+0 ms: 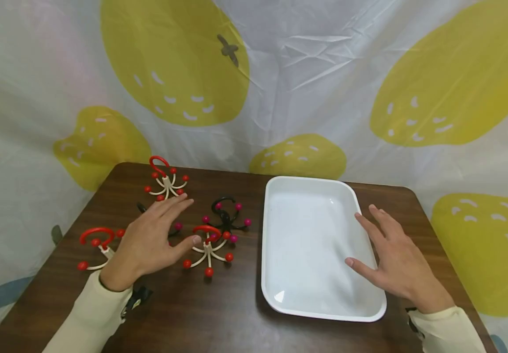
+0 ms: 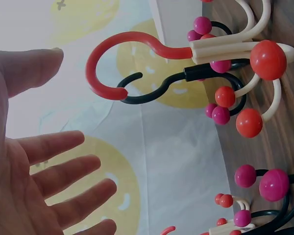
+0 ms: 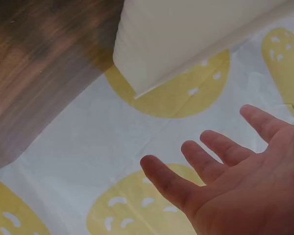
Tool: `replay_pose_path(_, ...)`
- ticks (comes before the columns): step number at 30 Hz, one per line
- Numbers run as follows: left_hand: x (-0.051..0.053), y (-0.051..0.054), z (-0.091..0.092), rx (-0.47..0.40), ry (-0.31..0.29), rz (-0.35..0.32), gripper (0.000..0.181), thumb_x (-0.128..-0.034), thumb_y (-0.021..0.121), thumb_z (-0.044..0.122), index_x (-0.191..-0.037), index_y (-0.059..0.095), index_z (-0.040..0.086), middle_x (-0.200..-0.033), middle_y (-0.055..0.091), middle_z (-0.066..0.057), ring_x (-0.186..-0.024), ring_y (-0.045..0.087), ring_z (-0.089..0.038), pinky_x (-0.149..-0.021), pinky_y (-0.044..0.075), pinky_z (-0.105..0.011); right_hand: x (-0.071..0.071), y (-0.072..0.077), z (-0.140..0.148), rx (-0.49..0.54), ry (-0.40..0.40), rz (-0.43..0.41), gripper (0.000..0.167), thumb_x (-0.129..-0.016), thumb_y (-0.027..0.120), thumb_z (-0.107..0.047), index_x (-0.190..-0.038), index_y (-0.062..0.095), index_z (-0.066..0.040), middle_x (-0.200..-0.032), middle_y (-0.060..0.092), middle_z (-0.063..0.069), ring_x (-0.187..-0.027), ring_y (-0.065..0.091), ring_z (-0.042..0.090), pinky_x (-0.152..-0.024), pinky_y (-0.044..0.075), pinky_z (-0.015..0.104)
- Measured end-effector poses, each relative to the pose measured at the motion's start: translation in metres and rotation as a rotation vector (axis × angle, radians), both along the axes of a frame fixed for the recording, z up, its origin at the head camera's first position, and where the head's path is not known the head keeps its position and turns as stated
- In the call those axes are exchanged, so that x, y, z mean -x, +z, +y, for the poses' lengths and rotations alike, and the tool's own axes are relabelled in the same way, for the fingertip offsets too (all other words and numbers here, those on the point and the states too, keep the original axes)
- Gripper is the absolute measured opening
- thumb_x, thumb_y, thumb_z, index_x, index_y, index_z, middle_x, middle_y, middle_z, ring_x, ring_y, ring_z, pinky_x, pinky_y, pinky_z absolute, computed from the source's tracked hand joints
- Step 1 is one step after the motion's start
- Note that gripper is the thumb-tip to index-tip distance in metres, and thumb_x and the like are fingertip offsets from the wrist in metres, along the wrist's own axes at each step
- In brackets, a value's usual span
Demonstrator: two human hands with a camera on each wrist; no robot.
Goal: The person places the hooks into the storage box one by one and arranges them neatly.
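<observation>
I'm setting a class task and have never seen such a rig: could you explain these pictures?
There is no machine: a person works with a bare left hand and right hand. The wide picture comes from a camera worn on the head; the other two, from one on each wrist. On the dark brown wood-grain table are a glossy white rectangular tray and, to its left, spider-like cream figures with red hooks and balls, and black figures with magenta balls. Neither hand holds anything.
</observation>
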State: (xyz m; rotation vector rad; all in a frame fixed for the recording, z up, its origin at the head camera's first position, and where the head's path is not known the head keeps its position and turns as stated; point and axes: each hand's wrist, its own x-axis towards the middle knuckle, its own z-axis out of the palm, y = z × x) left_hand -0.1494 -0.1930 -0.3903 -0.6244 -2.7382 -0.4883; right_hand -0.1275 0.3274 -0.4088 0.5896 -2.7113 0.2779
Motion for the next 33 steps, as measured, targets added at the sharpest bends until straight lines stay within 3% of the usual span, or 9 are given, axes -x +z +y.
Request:
replay_pose_path(3, 0.0, -0.001, 0.002, -0.02, 0.001, -0.023, 0.075, -0.0939, 0.071, 0.06, -0.154, 0.054, 0.02, -0.163, 0.05, -0.004, -0.146, 0.05, -0.034, -0.099, 0.055, -0.063, -0.002, -0.003, 0.003, 0.019, -0.007, -0.027, 0.098, -0.08, 0.087, -0.049, -0.162, 0.043, -0.017, -0.167, 0.036, 0.021, -0.147, 0.039, 0.048, -0.1, 0.048, 0.067)
replay_pose_path(10, 0.004, -0.002, 0.006, -0.102, -0.037, -0.053, 0.065, -0.0952, 0.076, 0.049, -0.149, 0.059, 0.016, -0.16, 0.054, -0.008, -0.145, 0.051, -0.035, -0.112, 0.047, -0.062, -0.003, -0.006, 0.005, 0.075, -0.006, -0.059, 0.093, -0.082, 0.088, -0.042, -0.16, 0.045, -0.017, -0.167, 0.037, 0.018, -0.145, 0.04, 0.044, -0.096, 0.051, 0.065)
replay_pose_path(14, 0.006, -0.003, 0.009, -0.13, -0.062, -0.065, 0.061, -0.0957, 0.078, 0.043, -0.147, 0.06, 0.016, -0.156, 0.056, -0.01, -0.142, 0.055, -0.035, -0.111, 0.048, -0.06, -0.002, -0.008, 0.006, 0.082, 0.013, -0.051, 0.09, -0.081, 0.088, -0.038, -0.158, 0.047, -0.013, -0.164, 0.04, 0.02, -0.142, 0.042, 0.045, -0.097, 0.049, 0.065)
replay_pose_path(18, 0.007, -0.005, 0.011, -0.158, -0.096, -0.07, 0.055, -0.0952, 0.08, 0.037, -0.144, 0.063, 0.016, -0.151, 0.061, -0.009, -0.133, 0.063, -0.033, -0.105, 0.054, -0.056, -0.001, -0.009, 0.008, 0.102, 0.017, -0.102, 0.088, -0.084, 0.087, -0.033, -0.159, 0.045, -0.012, -0.16, 0.043, 0.024, -0.139, 0.045, 0.047, -0.098, 0.047, 0.068)
replay_pose_path(23, 0.009, -0.008, 0.013, -0.178, -0.143, -0.038, 0.048, -0.0944, 0.081, 0.029, -0.138, 0.067, 0.014, -0.141, 0.067, -0.005, -0.113, 0.071, -0.024, -0.089, 0.06, -0.046, 0.0, -0.013, 0.012, 0.137, 0.022, -0.121, 0.083, -0.085, 0.086, -0.024, -0.156, 0.047, -0.007, -0.154, 0.049, 0.026, -0.134, 0.052, 0.047, -0.097, 0.049, 0.068)
replay_pose_path(28, 0.01, -0.011, 0.015, -0.184, -0.161, -0.037, 0.044, -0.0952, 0.081, 0.024, -0.135, 0.069, 0.012, -0.134, 0.071, -0.006, -0.107, 0.071, -0.024, -0.087, 0.059, -0.045, 0.0, -0.017, 0.017, 0.177, 0.038, -0.137, 0.074, -0.086, 0.085, -0.016, -0.151, 0.051, -0.004, -0.144, 0.059, 0.02, -0.112, 0.069, 0.034, -0.085, 0.06, 0.051)
replay_pose_path(31, 0.011, -0.014, 0.016, -0.188, -0.173, -0.053, 0.041, -0.0961, 0.08, 0.023, -0.134, 0.07, 0.013, -0.125, 0.073, -0.004, -0.088, 0.067, -0.019, -0.078, 0.056, -0.038, -0.002, -0.021, 0.02, 0.228, 0.043, -0.183, 0.07, -0.088, 0.083, -0.011, -0.15, 0.052, -0.004, -0.138, 0.062, 0.018, -0.095, 0.074, 0.025, -0.074, 0.063, 0.035)
replay_pose_path(33, 0.012, -0.016, 0.018, -0.195, -0.187, -0.058, 0.039, -0.0958, 0.081, 0.02, -0.133, 0.071, 0.014, -0.118, 0.075, -0.001, -0.078, 0.06, -0.014, -0.071, 0.052, -0.033, -0.004, -0.024, 0.021, 0.275, 0.038, -0.225, 0.069, -0.089, 0.082, -0.007, -0.151, 0.051, -0.003, -0.138, 0.062, 0.018, -0.092, 0.076, 0.024, -0.072, 0.063, 0.031)
